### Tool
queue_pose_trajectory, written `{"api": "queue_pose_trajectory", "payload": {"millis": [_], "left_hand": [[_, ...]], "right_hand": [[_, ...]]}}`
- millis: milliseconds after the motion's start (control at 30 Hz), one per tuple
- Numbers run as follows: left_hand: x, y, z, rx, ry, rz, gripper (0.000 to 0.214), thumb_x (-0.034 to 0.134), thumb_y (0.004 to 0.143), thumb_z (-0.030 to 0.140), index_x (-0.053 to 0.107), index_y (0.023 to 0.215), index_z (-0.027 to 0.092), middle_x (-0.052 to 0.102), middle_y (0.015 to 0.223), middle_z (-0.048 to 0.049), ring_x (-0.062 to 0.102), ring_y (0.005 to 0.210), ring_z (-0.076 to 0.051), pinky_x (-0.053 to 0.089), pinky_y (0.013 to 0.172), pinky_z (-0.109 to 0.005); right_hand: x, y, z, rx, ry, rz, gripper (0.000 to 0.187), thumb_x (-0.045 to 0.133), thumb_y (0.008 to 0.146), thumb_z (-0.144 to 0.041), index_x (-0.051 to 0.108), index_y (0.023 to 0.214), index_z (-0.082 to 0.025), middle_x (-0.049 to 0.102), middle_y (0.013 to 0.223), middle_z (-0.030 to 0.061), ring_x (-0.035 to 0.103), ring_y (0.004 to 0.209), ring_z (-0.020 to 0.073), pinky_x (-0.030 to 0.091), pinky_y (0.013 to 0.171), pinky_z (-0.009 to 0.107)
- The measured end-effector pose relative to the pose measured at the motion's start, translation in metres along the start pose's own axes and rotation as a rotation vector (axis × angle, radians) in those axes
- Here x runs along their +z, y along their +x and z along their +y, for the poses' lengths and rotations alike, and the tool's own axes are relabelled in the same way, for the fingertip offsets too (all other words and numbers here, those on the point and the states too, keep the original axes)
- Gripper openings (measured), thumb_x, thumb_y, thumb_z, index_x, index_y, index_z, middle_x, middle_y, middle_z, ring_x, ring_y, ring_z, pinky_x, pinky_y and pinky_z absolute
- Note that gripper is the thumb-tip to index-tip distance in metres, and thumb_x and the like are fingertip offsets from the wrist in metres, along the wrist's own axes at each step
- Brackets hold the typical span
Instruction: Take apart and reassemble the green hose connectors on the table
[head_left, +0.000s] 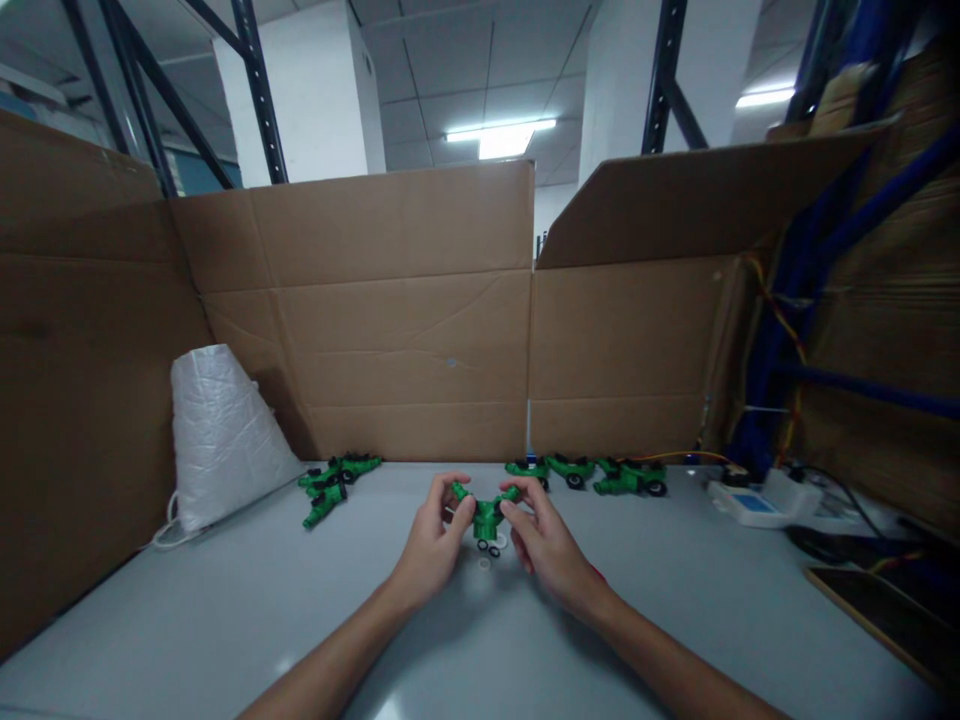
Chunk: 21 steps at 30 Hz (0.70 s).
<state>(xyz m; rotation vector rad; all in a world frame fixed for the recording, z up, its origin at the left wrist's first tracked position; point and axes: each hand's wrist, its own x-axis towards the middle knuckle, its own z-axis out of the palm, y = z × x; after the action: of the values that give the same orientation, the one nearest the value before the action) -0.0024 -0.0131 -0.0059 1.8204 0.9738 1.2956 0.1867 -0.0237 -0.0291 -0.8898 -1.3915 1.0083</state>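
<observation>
A small green toy figure point(487, 520) with two raised arms is held up between my hands, near the middle of the view. My left hand point(433, 540) pinches the toy's arm on the left between thumb and fingers. On the other side, my right hand point(553, 548) grips the opposite arm in the same way. Two small dark wheels or rings show at the toy's lower end. Just behind it a white round piece point(500, 541) is partly covered, and a tiny pale ring point(484, 564) lies on the table below. Fine details are too small to make out.
Several green toys point(325, 503) lie at the back left, and more green toys with black wheels point(630, 478) sit at the back right. A white padded bag point(221, 440) leans against the cardboard wall point(405, 330). A power strip point(757, 505) with cables stands by the blue frame point(765, 390).
</observation>
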Motion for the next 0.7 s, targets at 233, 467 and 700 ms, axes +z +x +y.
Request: {"api": "queue_pose_trajectory", "payload": {"millis": [233,467,700], "left_hand": [[-0.0008,0.0,-0.0003,-0.014,-0.005,-0.002,0.043,0.054,0.103,0.054,0.054,0.13,0.02,0.057,0.088,0.0002,0.056,0.082,-0.018,0.045,0.078,-0.031],[-0.0012,-0.0001,0.0001,-0.011,-0.028,-0.023,0.042,0.053,0.104,0.052,0.054,0.131,0.02,0.059,0.093,-0.0019,0.058,0.085,-0.019,0.046,0.08,-0.031],[-0.0017,-0.0006,-0.0021,-0.004,-0.015,-0.027,0.043,0.056,0.103,0.051,0.054,0.132,0.02,0.059,0.092,-0.0017,0.058,0.084,-0.019,0.045,0.079,-0.031]], "right_hand": [[0.0007,0.0002,-0.0019,-0.021,-0.01,-0.011,0.038,0.057,0.1,-0.057,0.05,0.122,-0.026,0.057,0.092,-0.0018,0.042,0.05,0.0073,0.03,0.041,0.02],[-0.0008,0.0023,-0.0011,-0.02,-0.018,0.003,0.042,0.059,0.098,-0.06,0.051,0.122,-0.027,0.059,0.095,-0.0003,0.045,0.051,0.0082,0.032,0.041,0.021],[-0.0023,0.0046,0.0034,-0.014,-0.026,0.006,0.043,0.059,0.097,-0.061,0.051,0.122,-0.026,0.059,0.096,-0.0003,0.046,0.052,0.0081,0.033,0.042,0.02]]}}
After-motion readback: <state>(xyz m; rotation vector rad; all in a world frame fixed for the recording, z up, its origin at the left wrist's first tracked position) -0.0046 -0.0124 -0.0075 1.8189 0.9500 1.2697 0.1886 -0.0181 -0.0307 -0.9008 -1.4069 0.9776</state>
